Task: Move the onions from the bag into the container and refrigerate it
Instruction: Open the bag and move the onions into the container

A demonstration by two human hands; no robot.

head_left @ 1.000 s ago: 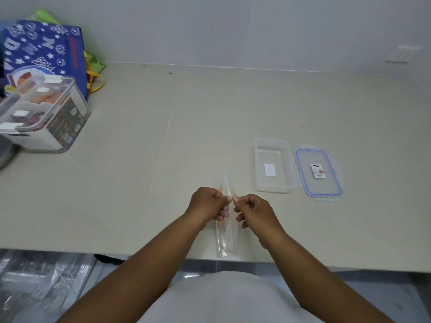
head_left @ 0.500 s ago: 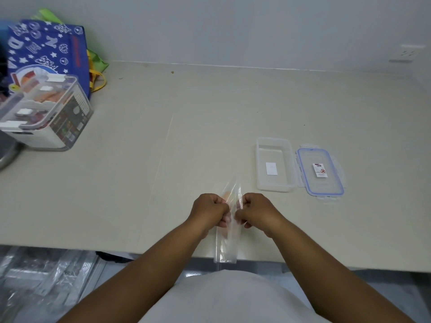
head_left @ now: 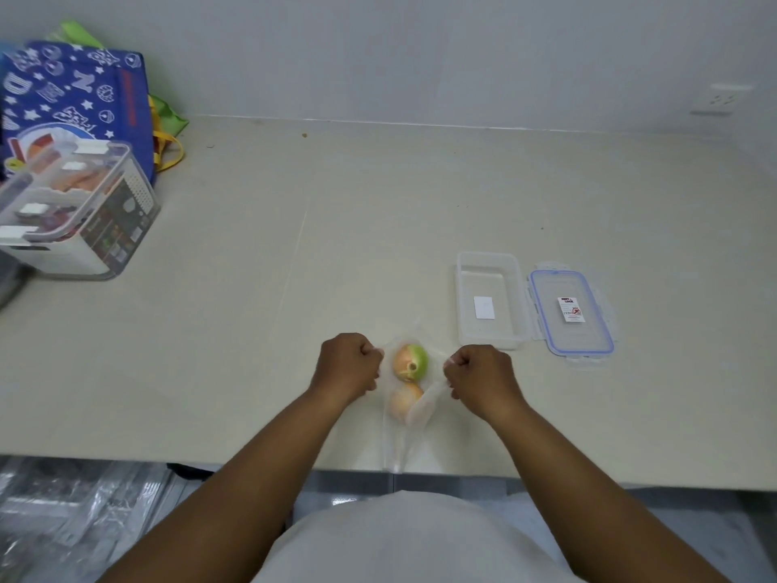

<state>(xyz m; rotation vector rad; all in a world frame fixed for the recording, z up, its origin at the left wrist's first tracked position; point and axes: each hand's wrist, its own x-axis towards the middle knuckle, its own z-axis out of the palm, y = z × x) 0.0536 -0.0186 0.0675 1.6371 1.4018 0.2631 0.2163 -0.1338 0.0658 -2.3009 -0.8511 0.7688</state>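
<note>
A clear plastic bag (head_left: 397,439) lies near the counter's front edge with its mouth pulled wide apart. My left hand (head_left: 347,368) grips the bag's left lip and my right hand (head_left: 481,374) grips its right lip. Two onions show inside: a pale orange and green one (head_left: 411,362) at the mouth and a second orange one (head_left: 404,399) just below it. The clear rectangular container (head_left: 487,300) stands open to the right of the bag. Its blue-rimmed lid (head_left: 569,317) lies flat beside it.
At the far left stands a clear lidded storage box (head_left: 77,212) with food inside, and a blue patterned tote bag (head_left: 75,98) rises behind it. The beige counter (head_left: 294,246) ends at a white wall with an outlet (head_left: 721,98) at the right.
My two hands have pulled apart, spreading the bag's mouth from a narrow closed strip to a wide opening. The onions inside are now visible.
</note>
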